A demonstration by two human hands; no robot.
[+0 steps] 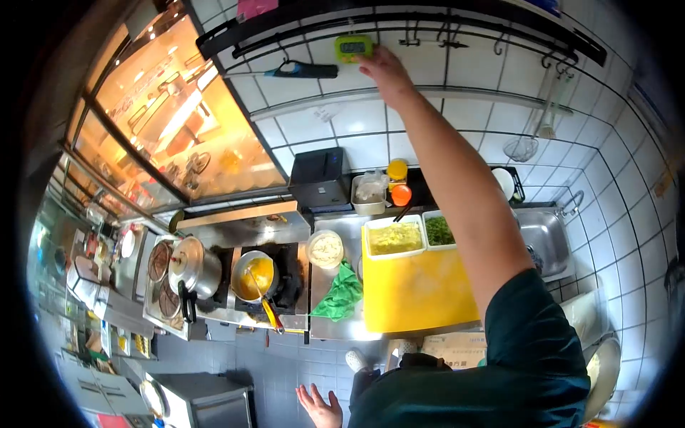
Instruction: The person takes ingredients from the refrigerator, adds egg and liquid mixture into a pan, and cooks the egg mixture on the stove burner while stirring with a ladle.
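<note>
My right hand is stretched up to the tiled wall. Its fingers are closed at the right side of a green digital kitchen timer, just below the black rail; the digits are too small to read. Low in the view, my left hand is held out over the floor, with its fingers spread and nothing in it. Below my right arm lies a yellow cutting board, with a white tub of shredded pale vegetable and a tub of chopped greens at its back edge.
On the stove, a pan with yellow liquid stands beside a lidded pressure cooker. A green cloth and a white bowl lie left of the board. A sink is at right; hooks and a strainer hang on the wall.
</note>
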